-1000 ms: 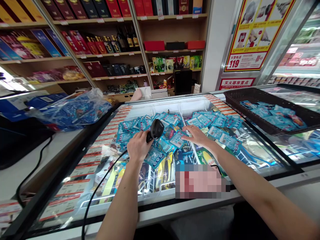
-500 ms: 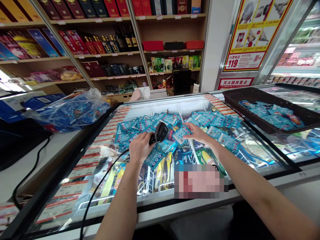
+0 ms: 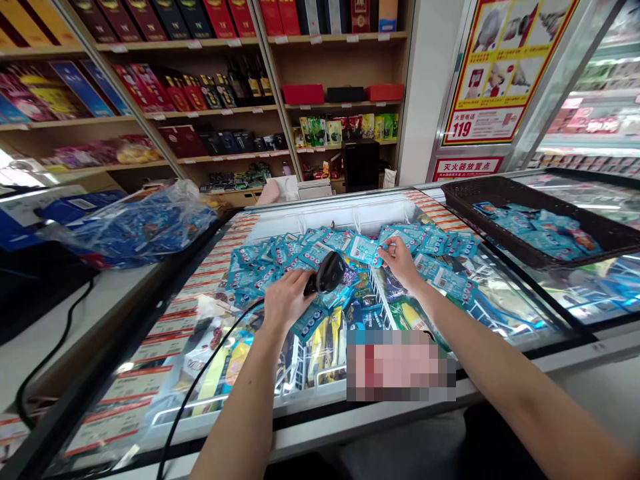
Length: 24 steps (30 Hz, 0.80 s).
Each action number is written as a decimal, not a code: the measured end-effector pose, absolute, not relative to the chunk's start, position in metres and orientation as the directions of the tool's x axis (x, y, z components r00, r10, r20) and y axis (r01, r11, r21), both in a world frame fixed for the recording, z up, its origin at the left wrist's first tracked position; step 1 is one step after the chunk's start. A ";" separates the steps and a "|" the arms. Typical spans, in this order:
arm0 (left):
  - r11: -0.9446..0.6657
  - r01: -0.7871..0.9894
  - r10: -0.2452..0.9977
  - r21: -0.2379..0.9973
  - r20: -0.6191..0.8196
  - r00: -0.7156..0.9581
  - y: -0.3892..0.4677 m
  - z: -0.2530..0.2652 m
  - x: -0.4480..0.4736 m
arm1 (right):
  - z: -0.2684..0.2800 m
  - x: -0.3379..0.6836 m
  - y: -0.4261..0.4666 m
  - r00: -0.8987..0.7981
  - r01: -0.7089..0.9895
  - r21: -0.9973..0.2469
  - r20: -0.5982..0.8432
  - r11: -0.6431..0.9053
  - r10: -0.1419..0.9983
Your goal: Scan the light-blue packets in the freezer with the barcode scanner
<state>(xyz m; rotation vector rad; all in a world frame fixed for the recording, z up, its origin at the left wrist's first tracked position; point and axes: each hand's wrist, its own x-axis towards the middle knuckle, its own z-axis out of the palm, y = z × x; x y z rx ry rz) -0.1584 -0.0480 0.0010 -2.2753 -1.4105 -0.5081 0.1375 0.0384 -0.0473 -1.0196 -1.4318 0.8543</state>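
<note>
My left hand (image 3: 287,297) is wrapped round the handle of a black barcode scanner (image 3: 331,271), whose head points away and to the right. Its cord hangs down past my left forearm. Between the fingertips of my right hand (image 3: 400,261) is a small blue packet (image 3: 365,251), pinched by its right end, with a white label patch facing up. The packet is just beyond the scanner head, apart from it. Many similar blue packets (image 3: 260,267) lie spread over the glass top of the chest freezer (image 3: 175,320), on both sides of my hands.
A dark brown basket (image 3: 530,193) with more blue packets stands at the right on the glass. On the left counter lies a clear plastic bag (image 3: 145,223) of blue packs. A pixelated patch covers something at the freezer's front edge. Stocked shelves (image 3: 215,110) stand behind.
My right hand has moved slightly away from me and turned the blue packet more level. My left hand has shifted the scanner a little to the right and nearer to me.
</note>
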 end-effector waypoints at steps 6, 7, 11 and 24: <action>-0.414 0.899 0.757 -0.141 0.495 0.426 -0.050 0.002 -0.153 | -0.043 0.137 0.035 0.014 0.157 -0.926 0.349 0.342 0.937; -0.414 0.899 0.759 -0.142 0.491 0.427 -0.050 0.002 -0.153 | -0.042 0.137 0.035 0.015 0.153 -0.927 0.350 0.344 0.937; -0.422 0.893 0.756 -0.155 0.484 0.441 -0.050 0.001 -0.151 | -0.039 0.137 0.032 0.015 0.143 -0.923 0.364 0.358 0.931; -0.446 0.881 0.741 -0.157 0.488 0.462 -0.049 0.001 -0.150 | -0.038 0.138 0.032 -0.015 0.145 -0.922 0.361 0.360 0.932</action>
